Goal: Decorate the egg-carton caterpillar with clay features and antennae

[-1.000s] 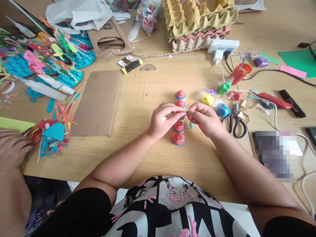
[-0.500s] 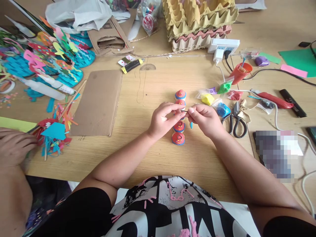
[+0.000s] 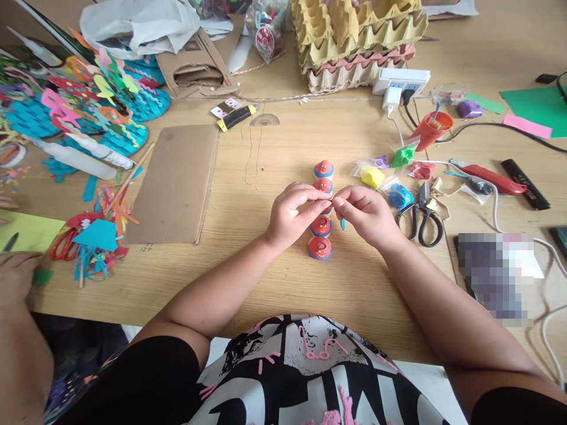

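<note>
Over a row of red-and-blue domed figures with yellow smiling faces, my left hand and my right hand meet at the fingertips. Both are pinched closed on a thin dark strand, of which only a sliver shows between the fingers. The nearest figures have a small black loop on top; the middle one is mostly hidden by my fingers. Just below my right fingertips a small blue pointed piece shows; I cannot tell whether it lies on the table or is held.
Right of my hands lie black-handled scissors and bagged clay, including blue clay. A power strip and egg trays stand behind. At left are a cardboard sheet, paper scraps and another person's hand.
My right fingertips have moved slightly left, closing the gap to my left, so less of the dark strand shows. The other person's hand has drawn left, uncovering red-handled scissors and yellow-green paper.
</note>
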A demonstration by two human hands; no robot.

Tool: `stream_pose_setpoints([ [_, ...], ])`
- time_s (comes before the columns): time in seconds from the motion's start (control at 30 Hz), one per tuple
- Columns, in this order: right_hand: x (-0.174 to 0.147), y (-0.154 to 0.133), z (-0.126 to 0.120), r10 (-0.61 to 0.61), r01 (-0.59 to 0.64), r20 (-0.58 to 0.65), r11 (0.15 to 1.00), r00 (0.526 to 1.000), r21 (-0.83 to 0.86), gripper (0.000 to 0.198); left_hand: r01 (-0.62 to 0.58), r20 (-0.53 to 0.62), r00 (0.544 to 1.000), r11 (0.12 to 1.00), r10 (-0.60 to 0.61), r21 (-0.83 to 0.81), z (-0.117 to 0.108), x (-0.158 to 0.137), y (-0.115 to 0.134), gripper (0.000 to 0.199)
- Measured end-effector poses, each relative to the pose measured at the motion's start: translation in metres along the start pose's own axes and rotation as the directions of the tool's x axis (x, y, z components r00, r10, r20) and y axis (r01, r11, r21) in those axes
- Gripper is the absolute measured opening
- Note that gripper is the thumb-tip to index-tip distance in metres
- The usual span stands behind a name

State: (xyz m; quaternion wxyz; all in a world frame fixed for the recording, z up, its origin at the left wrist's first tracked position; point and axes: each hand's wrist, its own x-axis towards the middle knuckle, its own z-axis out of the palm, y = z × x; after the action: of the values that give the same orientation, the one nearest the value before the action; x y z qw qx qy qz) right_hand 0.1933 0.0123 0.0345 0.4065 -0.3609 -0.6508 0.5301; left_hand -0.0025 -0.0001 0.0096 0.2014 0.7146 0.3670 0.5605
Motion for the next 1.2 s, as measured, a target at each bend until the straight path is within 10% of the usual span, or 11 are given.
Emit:
stream_pose_setpoints([
  [1.2, -0.0009, -0.0039, 0.002, -0.018, 0.018, 0.027, 1.0, 0.999, -0.007, 0.052, -0.135, 0.11, 0.988, 0.96, 0.111, 0.245, -0.0029, -0.0017, 0.0039, 0.016],
])
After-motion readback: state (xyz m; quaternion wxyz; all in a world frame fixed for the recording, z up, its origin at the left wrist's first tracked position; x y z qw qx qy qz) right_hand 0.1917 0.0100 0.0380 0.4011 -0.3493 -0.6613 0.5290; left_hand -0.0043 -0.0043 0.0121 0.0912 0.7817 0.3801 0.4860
